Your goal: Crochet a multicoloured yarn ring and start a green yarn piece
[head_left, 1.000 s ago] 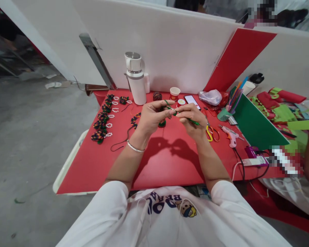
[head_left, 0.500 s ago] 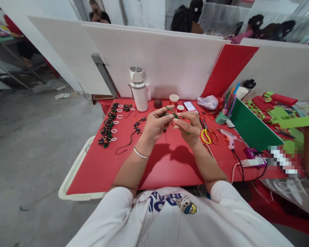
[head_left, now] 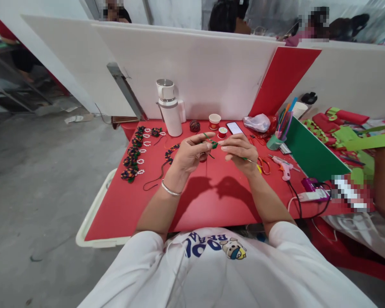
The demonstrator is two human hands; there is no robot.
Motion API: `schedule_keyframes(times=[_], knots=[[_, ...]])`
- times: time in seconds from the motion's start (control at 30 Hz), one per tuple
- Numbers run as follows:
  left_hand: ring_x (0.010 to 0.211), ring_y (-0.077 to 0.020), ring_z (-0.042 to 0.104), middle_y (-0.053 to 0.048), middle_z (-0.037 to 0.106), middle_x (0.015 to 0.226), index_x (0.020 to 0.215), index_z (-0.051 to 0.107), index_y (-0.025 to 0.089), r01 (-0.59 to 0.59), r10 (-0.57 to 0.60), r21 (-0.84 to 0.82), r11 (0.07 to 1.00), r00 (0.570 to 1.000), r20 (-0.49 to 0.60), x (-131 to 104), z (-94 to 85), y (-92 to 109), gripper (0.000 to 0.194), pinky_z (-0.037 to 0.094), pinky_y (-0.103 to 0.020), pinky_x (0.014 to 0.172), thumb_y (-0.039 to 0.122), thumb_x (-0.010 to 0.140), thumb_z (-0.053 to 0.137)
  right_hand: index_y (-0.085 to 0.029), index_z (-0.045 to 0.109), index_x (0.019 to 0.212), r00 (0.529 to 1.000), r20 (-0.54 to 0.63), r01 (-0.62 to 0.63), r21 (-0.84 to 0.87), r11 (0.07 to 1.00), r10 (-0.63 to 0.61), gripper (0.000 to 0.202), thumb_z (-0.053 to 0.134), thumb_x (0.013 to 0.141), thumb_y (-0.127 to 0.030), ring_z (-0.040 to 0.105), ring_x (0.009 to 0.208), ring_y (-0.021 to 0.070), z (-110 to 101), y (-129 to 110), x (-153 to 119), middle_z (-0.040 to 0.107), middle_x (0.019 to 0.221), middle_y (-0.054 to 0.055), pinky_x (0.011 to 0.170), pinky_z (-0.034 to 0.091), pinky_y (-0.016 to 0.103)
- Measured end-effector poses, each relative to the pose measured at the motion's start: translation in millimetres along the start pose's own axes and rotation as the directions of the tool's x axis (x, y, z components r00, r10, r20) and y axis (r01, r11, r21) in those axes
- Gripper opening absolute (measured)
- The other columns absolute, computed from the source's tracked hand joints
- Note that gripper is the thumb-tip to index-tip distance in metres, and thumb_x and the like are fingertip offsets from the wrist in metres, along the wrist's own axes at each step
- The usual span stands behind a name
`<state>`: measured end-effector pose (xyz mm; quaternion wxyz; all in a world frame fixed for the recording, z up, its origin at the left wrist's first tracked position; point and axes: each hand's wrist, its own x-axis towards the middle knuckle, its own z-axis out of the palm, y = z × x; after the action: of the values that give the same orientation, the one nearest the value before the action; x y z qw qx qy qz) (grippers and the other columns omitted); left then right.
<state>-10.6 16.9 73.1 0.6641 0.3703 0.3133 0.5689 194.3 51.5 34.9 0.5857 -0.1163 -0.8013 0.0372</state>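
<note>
Above the middle of the red table, my left hand point(head_left: 192, 153) pinches a small piece of green crochet point(head_left: 214, 145), with a strand of green yarn point(head_left: 207, 136) over its index finger. My right hand point(head_left: 240, 152) is closed on a thin crochet hook point(head_left: 252, 161), whose metal shaft sticks out below the palm. The hook's front end meets the green work between both hands; its tip is too small to make out. Behind my left hand lies a dark multicoloured crocheted strip point(head_left: 170, 153) with a loose tail.
Several dark pompom pieces with bead loops point(head_left: 131, 161) line the left side. A white flask point(head_left: 170, 115), yarn ball point(head_left: 194, 125), paper cup point(head_left: 214, 122), thread spool point(head_left: 222, 132) and phone point(head_left: 234, 128) stand behind. To the right are scissors point(head_left: 265, 167), a pink glue gun point(head_left: 285, 168) and a pen cup point(head_left: 274, 142).
My right hand has moved slightly right, away from my left, and turned so that the hook's shaft shows. My left hand still pinches the green crochet. The view has shifted slightly.
</note>
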Motion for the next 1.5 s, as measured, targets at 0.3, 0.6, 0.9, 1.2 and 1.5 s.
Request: schedule_keyframes(times=[0.3,0.6,0.9,1.2,1.5], knots=[[0.046,-0.0036,0.043,0.001,0.065,0.06,0.087,0.086,0.014,0.005,-0.004,0.077,0.997,1.0,-0.002,2.8,-7.2,5.6,0.036,0.029,-0.02,0.044,0.013,0.051,0.09,-0.044,0.078,0.13,0.991,0.132,-0.002,-0.024,1.0,0.006,0.035,0.079,0.095,-0.039,0.076,0.103,0.0223,-16.8,-2.3,8.3,0.086,0.12,-0.002,0.09,0.067,0.046],[0.049,-0.0066,0.048,0.0,0.065,0.057,0.081,0.087,0.015,0.028,-0.035,0.153,0.988,0.999,0.042,3.7,-9.3,9.9,0.033,0.028,-0.021,0.045,0.014,0.048,0.086,-0.039,0.082,0.119,0.982,0.182,-0.067,0.052,0.996,0.056,0.023,0.075,0.098,-0.046,0.078,0.099,0.0213,-24.9,-8.5,16.6,0.088,0.111,-0.001,0.09,0.064,0.044],[0.049,-0.0069,0.048,0.0,0.062,0.053,0.08,0.086,0.013,0.104,-0.119,0.136,0.985,0.987,0.105,7.5,-13.9,8.7,0.032,0.029,-0.02,0.045,0.015,0.048,0.083,-0.034,0.084,0.108,0.979,0.155,-0.159,0.199,0.967,0.13,0.016,0.072,0.101,-0.042,0.079,0.092,0.0213,-23.0,-9.5,17.8,0.088,0.1,0.001,0.092,0.061,0.046],[0.049,-0.0053,0.045,0.004,0.064,0.061,0.101,0.086,0.016,-0.2,0.218,0.205,0.958,0.973,-0.071,9.4,3.4,-21.9,0.043,0.034,-0.022,0.048,0.02,0.058,0.083,-0.037,0.083,0.112,0.945,-0.187,-0.266,0.028,0.963,0.267,0.018,0.073,0.1,-0.044,0.075,0.101,0.0221,26.8,-19.8,-10.3,0.085,0.108,0.003,0.092,0.062,0.046],[0.05,-0.0052,0.044,0.006,0.06,0.059,0.101,0.084,0.018,-0.083,0.086,0.057,0.995,0.995,-0.057,5.9,9.8,-24.2,0.045,0.029,-0.021,0.048,0.021,0.056,0.086,-0.045,0.081,0.119,0.958,-0.275,-0.159,-0.253,0.954,0.087,0.022,0.072,0.098,-0.048,0.07,0.1,0.0237,36.5,-17.2,-20.8,0.084,0.11,0.001,0.092,0.06,0.047]])
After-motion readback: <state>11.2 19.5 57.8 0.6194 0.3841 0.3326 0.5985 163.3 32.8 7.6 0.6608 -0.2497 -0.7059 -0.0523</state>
